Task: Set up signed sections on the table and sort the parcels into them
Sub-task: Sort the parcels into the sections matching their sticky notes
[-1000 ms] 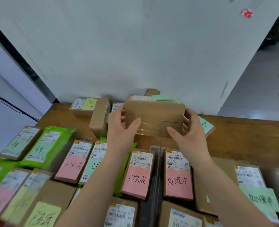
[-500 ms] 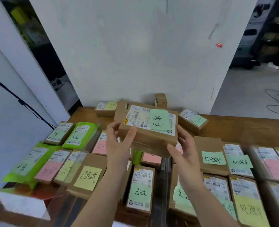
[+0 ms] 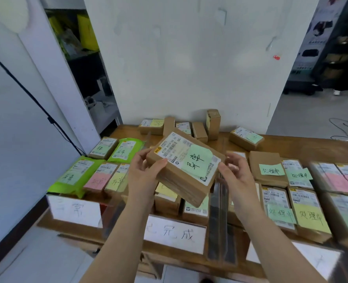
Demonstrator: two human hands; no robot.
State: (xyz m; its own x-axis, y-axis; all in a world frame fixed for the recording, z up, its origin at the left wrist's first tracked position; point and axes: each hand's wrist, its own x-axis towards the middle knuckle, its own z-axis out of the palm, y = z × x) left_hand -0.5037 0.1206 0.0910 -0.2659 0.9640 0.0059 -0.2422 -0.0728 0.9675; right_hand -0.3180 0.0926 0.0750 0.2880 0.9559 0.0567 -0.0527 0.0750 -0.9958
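At the far left of the wooden table (image 3: 322,149), a white sign (image 3: 75,210) with handwritten characters stands along the near edge, and behind it lie green plastic mailers (image 3: 75,176) and small cardboard parcels bearing green, pink and yellow sticky notes. My left hand (image 3: 142,174) comes up next: my thumb is pressed on the top left edge of the brown parcel (image 3: 181,176) while my other fingers curl under its left end, so I am gripping it firmly. The parcel is raised above the middle of the table, clear of the boxes beneath it, tilted with its near right corner dipping toward me. Its top carries a white shipping label (image 3: 174,149) and a green sticky note (image 3: 196,162) with black handwriting. Directly below, at the table's front edge, stands a second white sign (image 3: 175,233), and just right of it a pair of clear upright dividers (image 3: 220,221) runs back across the table. My right hand (image 3: 237,176) holds the parcel's right end, thumb on the top corner, fingers bent behind the far side. Further right, more cardboard parcels (image 3: 267,168) with green, yellow and pink notes lie flat in rows, and a third white sign (image 3: 316,260) sits at the near right edge.
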